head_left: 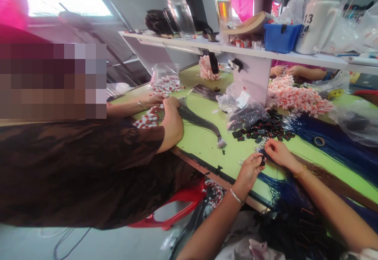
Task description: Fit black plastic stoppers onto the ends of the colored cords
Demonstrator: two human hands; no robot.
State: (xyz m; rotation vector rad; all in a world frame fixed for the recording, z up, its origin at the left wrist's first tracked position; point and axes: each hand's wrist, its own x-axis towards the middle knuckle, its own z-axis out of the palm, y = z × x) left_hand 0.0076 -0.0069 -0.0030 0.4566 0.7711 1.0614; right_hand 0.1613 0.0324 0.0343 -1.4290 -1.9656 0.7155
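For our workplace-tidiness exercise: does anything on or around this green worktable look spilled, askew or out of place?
Yes. Red-and-white small parts lie below the green table's front edge near the red chair, apparently spilled. Black connectors are strewn loose beside their plastic bag, and blue wires hang over the table's edge.

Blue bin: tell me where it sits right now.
In the head view, the blue bin sits on the white shelf at upper right, just left of the white jug marked 13 and 14.
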